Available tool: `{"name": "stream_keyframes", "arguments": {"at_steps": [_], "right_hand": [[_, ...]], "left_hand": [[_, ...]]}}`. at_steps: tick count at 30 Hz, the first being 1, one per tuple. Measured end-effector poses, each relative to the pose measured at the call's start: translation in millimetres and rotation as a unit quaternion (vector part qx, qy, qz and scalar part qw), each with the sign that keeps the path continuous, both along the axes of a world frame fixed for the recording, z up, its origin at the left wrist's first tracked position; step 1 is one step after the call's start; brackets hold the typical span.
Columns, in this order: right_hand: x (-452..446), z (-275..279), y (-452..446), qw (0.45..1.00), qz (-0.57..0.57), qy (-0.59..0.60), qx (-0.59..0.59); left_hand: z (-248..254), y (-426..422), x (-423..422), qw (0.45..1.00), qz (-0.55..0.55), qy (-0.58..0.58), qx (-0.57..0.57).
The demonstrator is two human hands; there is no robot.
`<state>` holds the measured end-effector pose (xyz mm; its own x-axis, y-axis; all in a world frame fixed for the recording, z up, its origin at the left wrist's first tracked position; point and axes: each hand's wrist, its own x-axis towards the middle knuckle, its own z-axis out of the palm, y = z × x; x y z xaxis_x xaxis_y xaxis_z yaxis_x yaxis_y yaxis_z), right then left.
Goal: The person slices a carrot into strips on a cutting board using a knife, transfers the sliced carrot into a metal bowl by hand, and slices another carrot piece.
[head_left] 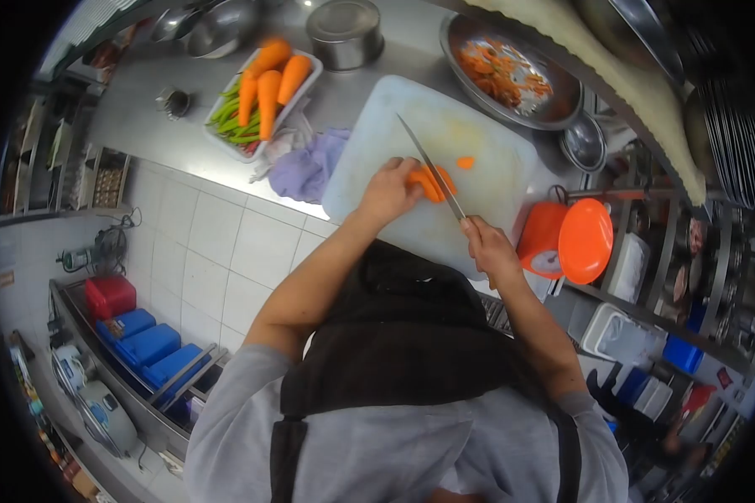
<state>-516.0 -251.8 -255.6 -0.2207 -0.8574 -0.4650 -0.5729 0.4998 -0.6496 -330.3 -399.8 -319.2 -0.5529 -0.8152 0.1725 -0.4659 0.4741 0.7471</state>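
On the white cutting board (377, 126), my left hand (391, 191) has its fingers closed on an orange carrot (430, 184). My right hand (488, 245) grips the handle of a long knife (419, 144), whose blade lies across the carrot and points up and to the left. A small cut piece of carrot (466, 162) rests on the board, right of the blade. Left of the board, a crumpled purple cloth (309, 168) touches its edge. Beyond the cloth stands a white tub (309, 81) with whole carrots and green chillies.
A metal bowl (572, 99) of orange peelings stands behind the board at the right, with a smaller metal bowl (585, 142) beside it. A lidded steel pot (345, 35) is at the back. An orange container (542, 237) with a round lid (585, 241) stands right of the board.
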Motion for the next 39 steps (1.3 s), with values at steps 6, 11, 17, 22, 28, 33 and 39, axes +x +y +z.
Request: {"name": "stream_keyframes", "arguments": {"at_steps": [6,11,17,22,28,33,39], "right_hand": [[-8.9,20.1,34.9,0.997,0.008,-0.001,0.075],[-12.5,23.3,51.6,0.997,0.025,-0.004,0.074],[-15.0,22.7,52.5,0.997,0.031,-0.011,0.077],[-14.1,26.4,48.6,0.998,0.032,-0.016,0.053],[-8.2,17.4,17.7,0.993,0.033,-0.045,0.106],[-2.2,-3.7,-1.7,0.997,0.037,-0.043,0.049],[6.6,-53.7,-21.1,0.998,0.033,-0.041,-0.019]], "left_hand": [[2.0,-2.1,0.0,1.0,-0.018,-0.015,0.013],[2.9,-1.9,0.8,0.999,-0.016,-0.016,0.029],[7.1,-0.9,1.4,1.0,-0.019,-0.018,0.017],[6.0,-1.6,1.1,1.0,-0.018,-0.017,0.009],[7.5,-1.5,1.0,0.999,-0.025,-0.01,0.02],[10.4,-0.3,1.1,0.999,-0.019,-0.009,0.041],[7.5,-4.1,1.3,1.0,-0.021,0.0,0.008]]}}
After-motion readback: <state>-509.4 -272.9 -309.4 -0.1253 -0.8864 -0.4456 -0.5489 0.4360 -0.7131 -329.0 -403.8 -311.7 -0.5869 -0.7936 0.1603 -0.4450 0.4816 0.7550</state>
